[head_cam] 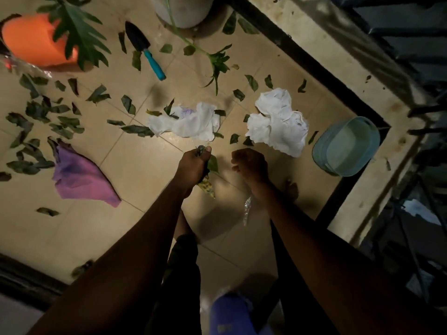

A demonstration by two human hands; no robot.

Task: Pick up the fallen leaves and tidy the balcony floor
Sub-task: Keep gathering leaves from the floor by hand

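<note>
Several dark green fallen leaves (36, 122) lie scattered over the beige tiled floor, thickest at the left. My left hand (193, 165) grips a bunch of leaves (208, 186), green and yellowed ones sticking out below the fist. My right hand (250, 165) is curled beside it, and a strip of clear plastic (247, 209) hangs below its wrist; whether the fingers hold it I cannot tell. More leaves (251, 82) lie near the white cloths.
Two crumpled white cloths (186, 124) (278, 122) and a purple cloth (82, 177) lie on the floor. A trowel with a blue handle (145, 49), an orange pot (33, 39), a white pot (186, 10) and a pale blue basket (346, 146) stand around. A black-edged ledge (338, 68) borders the right.
</note>
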